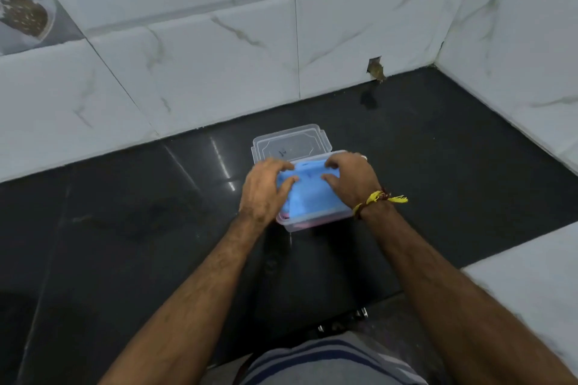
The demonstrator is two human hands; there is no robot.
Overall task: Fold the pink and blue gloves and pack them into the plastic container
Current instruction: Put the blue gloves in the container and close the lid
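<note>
Gloves, blue over pink, look soft and springy, so both hands, left and right, press them with curled fingers into the box.

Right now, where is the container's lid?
The clear lid lies flat on the black counter, just behind the container and close to the tiled wall, centre of the view.

dim, bluish | glare streaks on countertop | soft blur | wide-angle edge bending
</note>
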